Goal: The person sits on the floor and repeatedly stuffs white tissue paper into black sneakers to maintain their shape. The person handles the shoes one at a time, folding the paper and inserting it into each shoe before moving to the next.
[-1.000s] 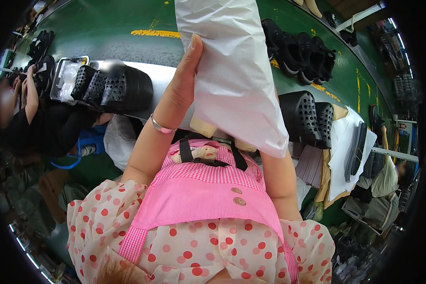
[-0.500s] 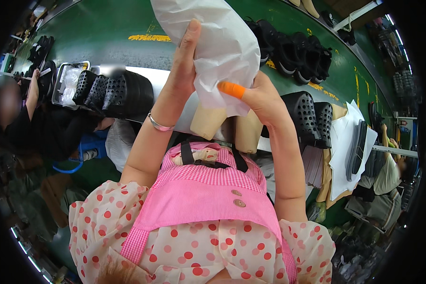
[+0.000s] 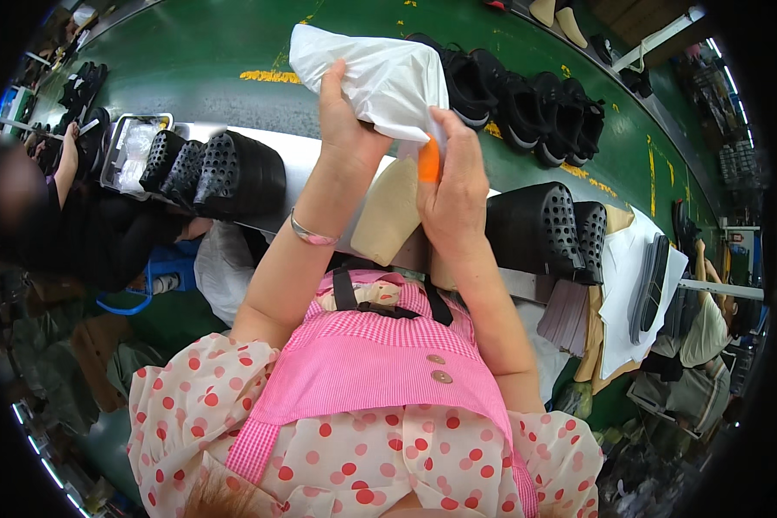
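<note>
The white wrap (image 3: 375, 82) was up in front of the person's chest, above the pale worktop (image 3: 306, 157), held between both hands. The left hand (image 3: 351, 129) gripped it from the near side, thumb lying over the top face and fingers tucked underneath, while the right hand (image 3: 454, 186) was drawn narrow, pinching the lower right corner between its fingers and a thumb in an orange cover (image 3: 429, 161). Thin, creased and slightly see-through at the edge, the wrap looked very light and limp, likely to crumple under pressure and perhaps to tear if pulled hard at one corner; its smooth face might have been a little slippery. Whether anything filled it could not be told. A broad, gentle hold along the body with a light pinch at the edge seemed to suit it best. Nearest below the hands stood a beige foot-shaped form (image 3: 387, 210), which looked stiff by comparison; black perforated shoes (image 3: 240, 175) sat to the left and more perforated shoes (image 3: 533, 226) to the right. No brand, label or writing could be read on the wrap, the form or those shoes.
</note>
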Demonstrator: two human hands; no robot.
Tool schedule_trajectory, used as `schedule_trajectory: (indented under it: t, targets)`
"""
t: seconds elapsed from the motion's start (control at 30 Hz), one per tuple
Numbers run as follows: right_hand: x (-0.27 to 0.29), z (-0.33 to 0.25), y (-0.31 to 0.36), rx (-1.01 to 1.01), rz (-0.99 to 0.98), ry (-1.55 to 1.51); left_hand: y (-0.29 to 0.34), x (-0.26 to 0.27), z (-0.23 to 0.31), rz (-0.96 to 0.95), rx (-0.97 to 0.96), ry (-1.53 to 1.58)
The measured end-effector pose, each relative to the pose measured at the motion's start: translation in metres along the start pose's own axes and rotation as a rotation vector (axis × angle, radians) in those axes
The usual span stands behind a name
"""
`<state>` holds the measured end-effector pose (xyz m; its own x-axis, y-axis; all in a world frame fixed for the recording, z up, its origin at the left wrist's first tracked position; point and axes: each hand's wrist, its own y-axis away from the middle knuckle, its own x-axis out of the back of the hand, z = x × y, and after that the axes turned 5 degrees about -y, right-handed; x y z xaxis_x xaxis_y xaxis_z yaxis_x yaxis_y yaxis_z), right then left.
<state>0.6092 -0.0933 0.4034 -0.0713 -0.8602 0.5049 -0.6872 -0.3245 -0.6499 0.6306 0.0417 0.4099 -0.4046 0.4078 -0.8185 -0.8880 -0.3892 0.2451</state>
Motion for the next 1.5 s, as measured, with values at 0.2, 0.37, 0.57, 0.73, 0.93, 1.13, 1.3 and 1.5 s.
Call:
schedule_trajectory:
  t: [0.2, 0.37, 0.57, 0.73, 0.93, 1.13, 1.3, 1.5]
  targets:
    - [-0.004, -0.001, 0.003, -0.087, 0.006, -0.162, 0.007, 0.001, 0.001, 0.003, 0.049, -0.021]
    - [0.001, 0.026, -0.014, 0.068, 0.23, -0.043, 0.01, -0.007, -0.003, 0.001, 0.051, 0.066]
    - [0.021, 0.023, -0.015, -0.323, -0.041, -0.405, 0.01, -0.003, 0.002, -0.004, -0.229, -0.151]
    - [-0.001, 0.005, -0.008, -0.372, 0.044, -0.343, 0.012, -0.01, -0.005, 0.078, -0.268, -0.165]
    - [-0.029, 0.025, 0.0, -0.071, 0.242, -0.237, 0.013, -0.009, -0.009, -0.004, -0.024, 0.072]
    - [-0.02, 0.02, 0.006, -0.011, 0.137, -0.088, 0.021, -0.015, -0.009, -0.015, -0.109, -0.067]
    - [0.0, 0.015, 0.005, -0.963, 0.146, -1.589, 0.021, 0.015, -0.021, -0.27, -0.253, -0.483]
    - [0.006, 0.028, -0.005, -1.395, 0.286, -1.979, 0.028, 0.054, -0.05, -0.418, -0.057, -0.46]
